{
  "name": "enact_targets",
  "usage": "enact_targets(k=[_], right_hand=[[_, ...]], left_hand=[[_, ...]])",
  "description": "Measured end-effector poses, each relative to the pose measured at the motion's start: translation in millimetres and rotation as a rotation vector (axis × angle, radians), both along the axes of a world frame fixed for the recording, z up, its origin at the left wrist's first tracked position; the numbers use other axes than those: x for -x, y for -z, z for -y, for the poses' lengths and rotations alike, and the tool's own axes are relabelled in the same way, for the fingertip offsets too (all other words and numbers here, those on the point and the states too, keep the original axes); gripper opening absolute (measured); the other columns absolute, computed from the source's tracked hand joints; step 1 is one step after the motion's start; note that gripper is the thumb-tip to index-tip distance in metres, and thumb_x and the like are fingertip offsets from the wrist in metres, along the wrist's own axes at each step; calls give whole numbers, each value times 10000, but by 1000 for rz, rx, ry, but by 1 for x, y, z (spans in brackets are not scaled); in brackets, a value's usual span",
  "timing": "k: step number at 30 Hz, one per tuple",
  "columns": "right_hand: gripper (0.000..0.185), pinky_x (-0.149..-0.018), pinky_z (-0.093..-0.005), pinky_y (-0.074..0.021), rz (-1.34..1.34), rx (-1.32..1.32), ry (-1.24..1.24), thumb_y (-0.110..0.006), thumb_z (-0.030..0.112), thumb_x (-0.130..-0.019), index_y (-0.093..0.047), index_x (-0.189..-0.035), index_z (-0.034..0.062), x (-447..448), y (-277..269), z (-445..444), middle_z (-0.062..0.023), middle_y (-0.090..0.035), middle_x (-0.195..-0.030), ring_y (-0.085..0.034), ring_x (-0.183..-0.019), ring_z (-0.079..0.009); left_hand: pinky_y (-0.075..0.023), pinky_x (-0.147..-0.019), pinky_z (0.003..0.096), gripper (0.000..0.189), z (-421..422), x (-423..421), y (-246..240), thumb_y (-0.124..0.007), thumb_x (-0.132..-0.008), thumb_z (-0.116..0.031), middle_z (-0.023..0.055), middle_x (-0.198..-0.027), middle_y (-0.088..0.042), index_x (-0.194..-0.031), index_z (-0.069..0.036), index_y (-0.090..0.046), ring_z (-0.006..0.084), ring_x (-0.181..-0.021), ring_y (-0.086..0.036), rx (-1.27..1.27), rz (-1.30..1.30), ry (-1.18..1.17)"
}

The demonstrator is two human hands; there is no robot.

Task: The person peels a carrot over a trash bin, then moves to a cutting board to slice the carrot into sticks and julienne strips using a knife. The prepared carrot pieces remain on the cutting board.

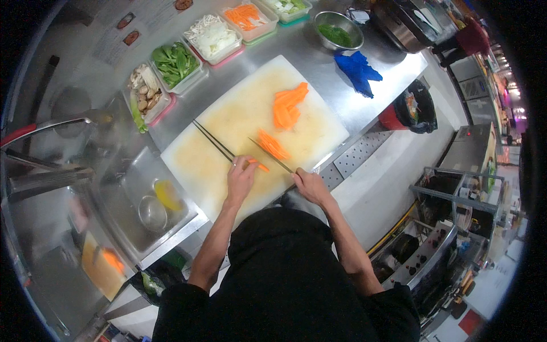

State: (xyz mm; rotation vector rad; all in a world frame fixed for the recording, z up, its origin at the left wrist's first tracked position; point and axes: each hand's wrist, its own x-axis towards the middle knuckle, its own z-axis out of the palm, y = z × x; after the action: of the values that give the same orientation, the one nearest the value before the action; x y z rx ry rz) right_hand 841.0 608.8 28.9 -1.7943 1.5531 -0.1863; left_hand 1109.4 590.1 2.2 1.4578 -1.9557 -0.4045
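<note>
On the white cutting board [222, 111], my left hand [240, 177] has its bent fingers on a small carrot piece [259, 166]. Two dark, thin sticks that look like chopsticks [212, 140] run up to those fingertips; whether the hand grips them is hidden. My right hand [310, 186] is closed around the handle of a kitchen knife [270, 154]. Its blade lies along a bundle of thin carrot strips [274, 145], pointing away from me. Farther up the board is an overlapping heap of flat carrot slices [288, 107].
Tubs of mushrooms [147, 96], green leaves [175, 64], white shreds [212, 37] and carrot strips [245, 17] line the back. A steel bowl [358, 42] of chopped greens stands near a blue cloth [358, 72]. The sink [132, 184] is left, a waste bin [391, 117] right. Another person [472, 38] is far right.
</note>
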Motion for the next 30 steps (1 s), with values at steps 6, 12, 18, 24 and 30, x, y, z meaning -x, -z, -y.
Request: enact_targets(k=[6, 12, 18, 24, 30], right_hand=[[310, -646, -613, -534, -52, 78, -59, -552, 333, -1114, -552, -1035, 33, -7, -14, -26, -263, -678, -726, -690, -711, -506], [242, -589, -582, -531, -60, 190, -43, -592, 286, -1098, -526, -1065, 55, -23, -26, -52, -220, -685, -710, -683, -648, -467], [232, -597, -610, -525, -101, 109, -20, -594, 274, -1093, -529, -1076, 52, -21, -38, -54, -259, -664, -706, -670, -673, -506], [240, -572, -590, -533, -124, 103, -65, -591, 290, -1094, -536, -1071, 58, -17, -28, -53, -247, -668, -686, -679, -647, -482], [248, -558, -585, -538, -108, 159, -122, -571, 304, -1105, -546, -1122, 58, -40, 12, -33, -236, -662, -655, -676, -623, -485]], left_hand=[[-563, -966, 443, 307, -15, -8, 9, -753, -819, 10, 119, -1172, -683, -1120, -49, -758, 344, -1124, -654, 75, 75, 38], [-572, -923, 441, 212, -25, 3, 12, -748, -864, 10, 145, -1154, -666, -1072, 6, -707, 363, -1099, -653, 104, 99, 16], [-583, -904, 432, 170, -26, 12, 16, -760, -867, 13, 138, -1126, -667, -1025, 10, -695, 344, -1076, -665, 118, 79, -47], [-592, -903, 411, 141, -22, 11, 12, -768, -867, 0, 114, -1119, -682, -992, -1, -703, 322, -1085, -679, 92, 65, -55], [-595, -886, 399, 115, -20, 13, 9, -746, -887, 1, 89, -1101, -689, -997, -18, -716, 301, -1073, -687, 85, 47, -88]])
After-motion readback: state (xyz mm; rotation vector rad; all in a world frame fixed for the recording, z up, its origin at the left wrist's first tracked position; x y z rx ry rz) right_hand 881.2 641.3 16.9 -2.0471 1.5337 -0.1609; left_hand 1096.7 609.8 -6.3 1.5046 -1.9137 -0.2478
